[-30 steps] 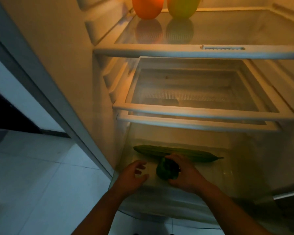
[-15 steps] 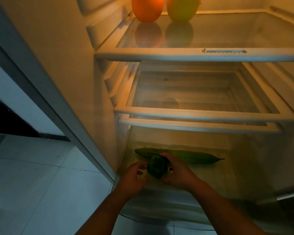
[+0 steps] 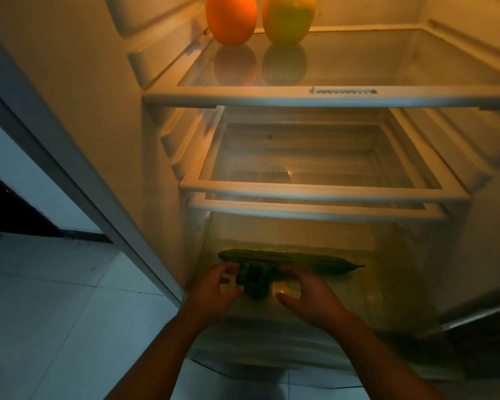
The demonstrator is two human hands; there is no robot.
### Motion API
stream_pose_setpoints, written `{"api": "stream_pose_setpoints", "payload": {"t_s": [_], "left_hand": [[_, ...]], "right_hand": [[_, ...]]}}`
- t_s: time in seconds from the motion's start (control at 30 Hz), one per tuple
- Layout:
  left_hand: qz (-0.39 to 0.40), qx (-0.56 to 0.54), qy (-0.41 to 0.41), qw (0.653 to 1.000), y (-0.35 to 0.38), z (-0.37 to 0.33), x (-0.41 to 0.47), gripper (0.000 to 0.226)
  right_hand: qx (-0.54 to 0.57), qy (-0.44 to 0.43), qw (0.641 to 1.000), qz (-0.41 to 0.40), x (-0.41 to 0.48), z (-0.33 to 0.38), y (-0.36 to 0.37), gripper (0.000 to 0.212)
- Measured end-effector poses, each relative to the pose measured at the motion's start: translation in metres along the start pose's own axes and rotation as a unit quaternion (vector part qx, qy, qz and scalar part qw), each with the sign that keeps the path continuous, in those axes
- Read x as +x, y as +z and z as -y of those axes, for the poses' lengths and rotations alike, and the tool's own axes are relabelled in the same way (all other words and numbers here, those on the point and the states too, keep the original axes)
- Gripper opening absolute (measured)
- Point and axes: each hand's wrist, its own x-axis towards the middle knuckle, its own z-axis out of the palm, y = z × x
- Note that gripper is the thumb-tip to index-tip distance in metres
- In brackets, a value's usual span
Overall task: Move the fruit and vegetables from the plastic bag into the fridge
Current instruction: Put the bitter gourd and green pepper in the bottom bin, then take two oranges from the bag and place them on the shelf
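On the top shelf (image 3: 329, 96), upper centre of frame: left fruit (image 3: 231, 18) just beside right fruit (image 3: 287, 20). Below it, the middle shelf (image 3: 315, 193); at lower centre, the drawer (image 3: 300, 350). Inside, cucumber (image 3: 309, 259) crosswise at the back, pepper (image 3: 253, 280) just before its left end. Left hand (image 3: 214, 293) left of pepper, perhaps touching; right hand (image 3: 309, 293) right of it, apart.
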Motion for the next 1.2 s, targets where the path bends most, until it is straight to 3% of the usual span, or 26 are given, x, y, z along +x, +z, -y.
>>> {"api": "stream_pose_setpoints", "payload": {"t_s": [0.33,0.53,0.7,1.0,1.2], "left_hand": [[-0.030,-0.012,0.026,0.999,0.021,-0.030,-0.031,0.036],[-0.009,0.006,0.093,0.996,0.033,-0.049,-0.044,0.033],[0.076,-0.010,0.165,0.983,0.042,-0.060,-0.068,0.031],[0.246,0.015,0.242,0.938,0.069,-0.031,-0.164,0.025],[0.411,0.069,0.282,0.864,0.114,-0.035,-0.232,0.028]], "right_hand": [[-0.026,0.019,0.999,0.021,-0.033,-0.014,-0.019,0.048],[-0.028,0.005,0.997,-0.065,-0.074,0.005,-0.042,0.043],[-0.015,0.029,0.983,-0.181,-0.140,0.026,-0.039,0.039],[-0.007,0.221,0.944,-0.245,-0.302,0.053,0.051,0.040],[0.004,0.352,0.884,-0.308,-0.422,0.069,0.080,0.043]]}}
